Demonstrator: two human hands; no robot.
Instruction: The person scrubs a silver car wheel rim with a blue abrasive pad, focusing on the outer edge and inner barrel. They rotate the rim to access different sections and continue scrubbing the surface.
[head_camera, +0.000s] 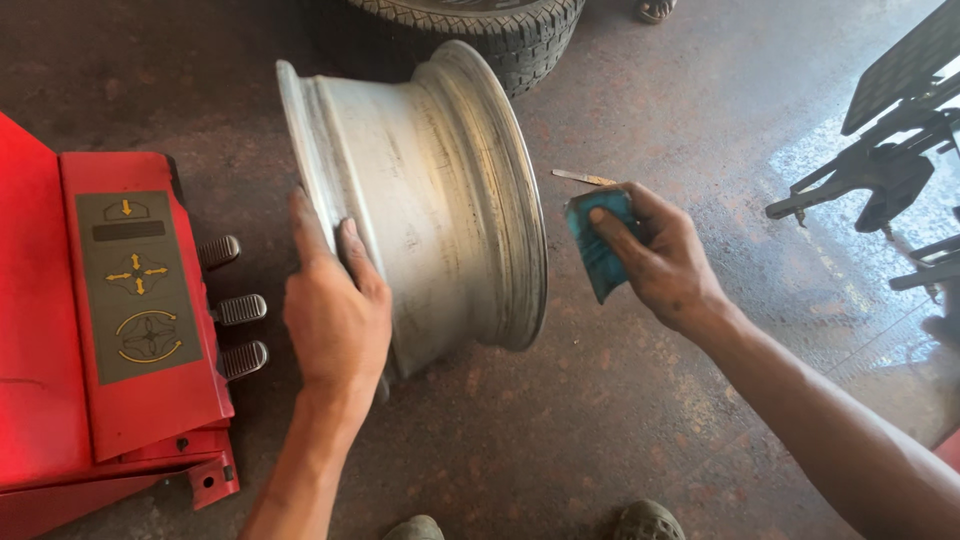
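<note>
A bare silver wheel rim (440, 190) stands upright on its edge on the concrete floor. My left hand (335, 310) grips the rim's near left flange and holds it steady. To the right of the rim, a little apart from it, my right hand (660, 260) holds a folded blue abrasive pad (598, 250) between thumb and fingers. A thin metal blade or strip (582, 178) lies on the floor just beyond the pad.
A red tyre-changing machine (110, 330) with three black foot pedals (235, 308) stands at the left. A black tyre (490, 25) lies behind the rim. Black metal equipment (890, 160) and a wet floor patch (860, 270) are at the right. My shoes (645, 522) show at the bottom.
</note>
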